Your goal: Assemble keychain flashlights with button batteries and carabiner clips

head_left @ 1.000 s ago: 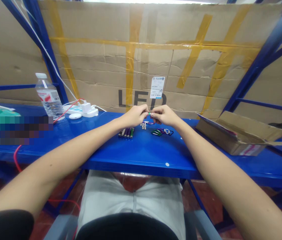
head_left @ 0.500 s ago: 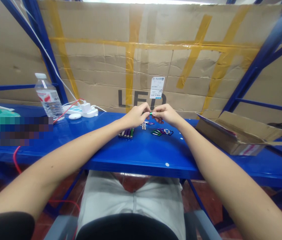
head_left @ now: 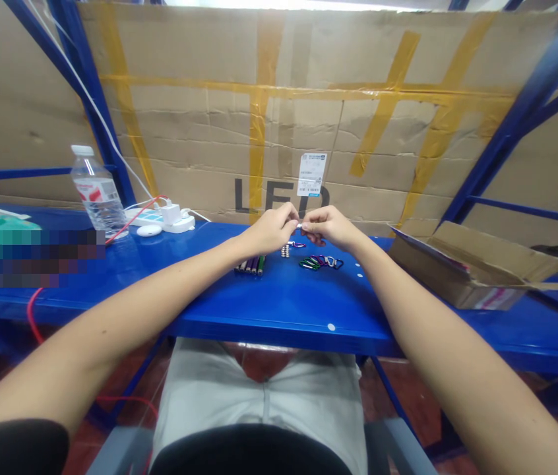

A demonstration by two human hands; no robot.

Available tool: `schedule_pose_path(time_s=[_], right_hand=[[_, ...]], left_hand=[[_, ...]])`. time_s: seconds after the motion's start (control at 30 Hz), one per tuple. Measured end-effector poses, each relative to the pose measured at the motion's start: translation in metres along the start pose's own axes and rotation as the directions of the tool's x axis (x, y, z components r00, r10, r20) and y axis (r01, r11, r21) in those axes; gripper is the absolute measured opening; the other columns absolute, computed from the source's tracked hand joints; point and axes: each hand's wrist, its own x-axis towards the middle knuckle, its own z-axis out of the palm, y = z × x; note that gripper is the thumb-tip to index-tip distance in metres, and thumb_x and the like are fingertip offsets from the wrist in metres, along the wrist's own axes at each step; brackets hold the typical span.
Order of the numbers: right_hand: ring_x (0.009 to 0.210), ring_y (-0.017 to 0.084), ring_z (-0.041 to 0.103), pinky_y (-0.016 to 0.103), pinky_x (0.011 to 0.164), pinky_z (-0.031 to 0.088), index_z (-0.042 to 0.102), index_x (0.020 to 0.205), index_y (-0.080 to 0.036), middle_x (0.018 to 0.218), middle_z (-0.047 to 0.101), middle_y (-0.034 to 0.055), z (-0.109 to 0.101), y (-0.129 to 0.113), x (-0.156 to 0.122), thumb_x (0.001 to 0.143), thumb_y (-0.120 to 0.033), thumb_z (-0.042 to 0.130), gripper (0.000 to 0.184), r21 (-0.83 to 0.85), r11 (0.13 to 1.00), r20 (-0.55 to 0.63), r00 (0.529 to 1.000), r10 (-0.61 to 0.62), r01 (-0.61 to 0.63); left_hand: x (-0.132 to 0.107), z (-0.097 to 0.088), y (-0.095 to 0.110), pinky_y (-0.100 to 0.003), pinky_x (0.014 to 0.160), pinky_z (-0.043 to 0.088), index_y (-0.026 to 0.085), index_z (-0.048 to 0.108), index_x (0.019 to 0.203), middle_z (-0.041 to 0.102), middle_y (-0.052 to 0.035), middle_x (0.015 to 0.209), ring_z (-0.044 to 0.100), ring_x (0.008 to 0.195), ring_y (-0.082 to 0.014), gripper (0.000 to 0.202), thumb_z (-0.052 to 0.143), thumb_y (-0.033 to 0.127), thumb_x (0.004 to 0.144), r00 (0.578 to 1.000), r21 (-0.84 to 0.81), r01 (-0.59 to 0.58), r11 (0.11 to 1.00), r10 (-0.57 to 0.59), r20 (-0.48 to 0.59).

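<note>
My left hand (head_left: 273,228) and my right hand (head_left: 331,228) meet above the blue table, fingertips almost touching. Both are closed in a pinch on a small slim piece (head_left: 299,226) that looks whitish in the gap; most of it is hidden by the fingers. Below my left hand lies a row of slim dark, silver and green tubes (head_left: 250,265), partly covered by the wrist. Small silvery round parts (head_left: 285,251) are lined up beneath the fingertips, with a purple clip (head_left: 297,245) beside them. Several coloured carabiners (head_left: 321,262) lie nearer my right wrist.
An open cardboard box (head_left: 477,277) stands on the blue table (head_left: 279,303) at right. To the left are a water bottle (head_left: 97,191), a power strip (head_left: 177,223) with cables and a round white case (head_left: 149,231). A large taped carton (head_left: 200,145) walls off the back.
Between the fingertips the visible part of the piece was green and is now whitish. My hands have stayed in nearly the same place.
</note>
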Motion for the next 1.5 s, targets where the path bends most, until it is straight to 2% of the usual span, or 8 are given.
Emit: schedule_pose_path(time_s=[0.2,0.4,0.57,0.73,0.97,1.1,1.27,1.5], right_hand=[[0.038,0.008,0.045,0.022,0.039,0.036,0.061,0.059,-0.013,0.045,0.054,-0.0002,0.002,0.0,0.0,0.077,-0.026,0.068,0.024,-0.125,0.992,0.026,1.0,-0.007,0.01],[0.038,0.008,0.045,0.022,0.039,0.036,0.058,0.058,-0.014,0.045,0.054,-0.0006,0.002,0.001,0.0,0.076,-0.028,0.068,0.024,-0.088,0.996,0.026,1.0,0.0,0.002],[0.036,0.007,0.041,0.021,0.037,0.031,0.056,0.055,-0.015,0.042,0.05,-0.0016,0.006,-0.001,-0.001,0.072,-0.022,0.067,0.022,-0.031,0.998,-0.006,0.999,0.048,-0.048],[0.033,0.006,0.03,0.02,0.033,0.018,0.056,0.055,-0.014,0.037,0.042,-0.0023,0.012,-0.007,0.0,0.064,-0.01,0.059,0.01,0.163,0.964,-0.032,0.975,0.219,-0.211],[0.036,0.004,0.016,0.017,0.033,0.011,0.054,0.057,-0.013,0.038,0.033,-0.0045,0.004,-0.013,0.0,0.064,-0.011,0.054,0.008,0.443,0.792,0.205,0.907,0.367,-0.421],[0.035,0.005,0.023,0.018,0.035,0.014,0.055,0.056,-0.013,0.039,0.039,-0.0024,0.001,-0.015,-0.002,0.06,-0.008,0.057,0.007,0.358,0.867,0.105,0.937,0.332,-0.347],[0.036,0.007,0.032,0.022,0.037,0.019,0.061,0.059,-0.012,0.04,0.044,-0.0015,0.0,-0.014,-0.003,0.063,-0.012,0.062,0.005,0.125,0.972,-0.047,0.977,0.206,-0.199],[0.043,0.009,0.041,0.025,0.045,0.03,0.063,0.057,-0.013,0.044,0.052,0.0,-0.001,-0.015,-0.003,0.07,-0.023,0.064,0.017,-0.235,0.972,-0.088,0.995,-0.054,0.032]], left_hand=[[0.003,0.0,-0.002,-0.029,0.066,0.039,0.015,0.066,0.074,0.068,-0.0067,0.074,0.058,0.069,-0.0171,0.024,0.049,0.021,0.09,0.986,0.153,0.035,0.988,-0.059,0.157],[-0.002,0.002,-0.002,-0.027,0.061,0.037,0.014,0.065,0.081,0.068,-0.0045,0.075,0.057,0.066,-0.0144,0.013,0.057,0.022,0.088,0.998,0.072,-0.005,0.997,0.0,0.07],[-0.004,0.005,-0.002,-0.029,0.065,0.041,0.014,0.062,0.082,0.067,-0.0063,0.078,0.06,0.071,-0.0174,0.012,0.054,0.019,0.09,0.99,0.189,-0.137,0.972,0.131,0.044],[-0.007,0.007,-0.001,-0.031,0.069,0.046,0.012,0.06,0.092,0.067,-0.0109,0.087,0.063,0.079,-0.0212,0.011,0.049,0.014,0.091,0.969,0.391,-0.247,0.887,0.236,0.076],[-0.006,0.007,0.002,-0.034,0.075,0.049,0.013,0.059,0.088,0.064,-0.0125,0.086,0.061,0.083,-0.0226,0.022,0.039,0.016,0.095,0.929,0.576,-0.335,0.745,0.364,0.069],[-0.004,0.007,0.003,-0.039,0.085,0.048,0.012,0.06,0.09,0.065,-0.0148,0.09,0.061,0.091,-0.0251,0.017,0.044,0.017,0.092,0.93,0.449,-0.331,0.83,0.367,0.007],[0.0,0.002,-0.001,-0.033,0.078,0.05,0.015,0.067,0.087,0.072,-0.0086,0.088,0.066,0.084,-0.0194,0.012,0.055,0.015,0.088,0.98,0.088,-0.174,0.981,0.181,-0.084],[0.002,-0.001,-0.004,-0.031,0.079,0.05,0.014,0.063,0.085,0.074,-0.0062,0.087,0.068,0.085,-0.0164,0.004,0.061,0.018,0.084,0.999,-0.317,0.03,0.948,-0.038,-0.019]])
